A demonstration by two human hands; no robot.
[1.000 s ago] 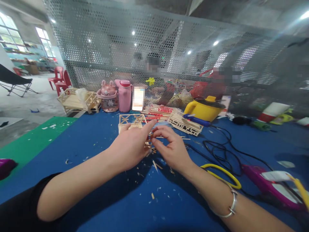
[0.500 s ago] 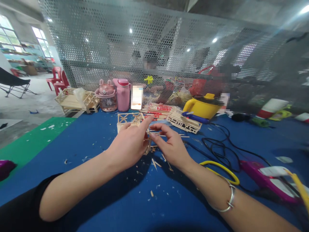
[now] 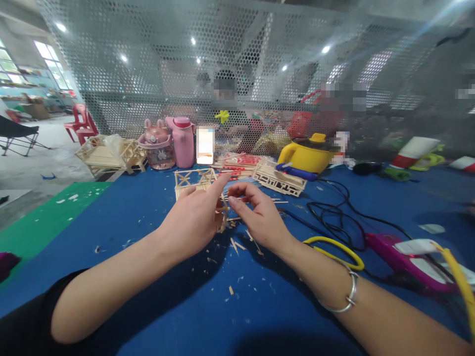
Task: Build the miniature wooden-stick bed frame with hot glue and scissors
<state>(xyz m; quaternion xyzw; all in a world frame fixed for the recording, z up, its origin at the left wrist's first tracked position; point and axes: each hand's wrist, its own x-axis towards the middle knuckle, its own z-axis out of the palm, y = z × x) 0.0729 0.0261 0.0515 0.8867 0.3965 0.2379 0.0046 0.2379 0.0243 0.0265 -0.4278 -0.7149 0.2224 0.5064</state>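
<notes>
My left hand (image 3: 193, 210) is closed around a small model of thin wooden sticks (image 3: 193, 179), a frame with crossed braces. Its back hides much of the model, and part of the frame pokes out below the fingers. Just to the right, my right hand (image 3: 261, 212) curves toward the model, thumb and fingertips apart. I see nothing between those fingers, though whether they touch the frame is unclear. Loose wooden sticks (image 3: 280, 201) lie behind my right hand. Broken stick pieces (image 3: 237, 244) are scattered on the blue tabletop (image 3: 156, 296) below.
A second stick model (image 3: 279, 179) rests behind to the right, by a yellow pot (image 3: 309, 155) and blue glue gun (image 3: 302, 171). Pink bottles (image 3: 183, 143) and a lit phone (image 3: 205, 145) stand behind. Cables (image 3: 330, 217) and a purple power strip (image 3: 404, 262) lie right. A mesh screen (image 3: 148, 89) closes the back.
The view has shifted slightly, so the things appear a little further left and higher. Both hands keep nearly the same pose at the model.
</notes>
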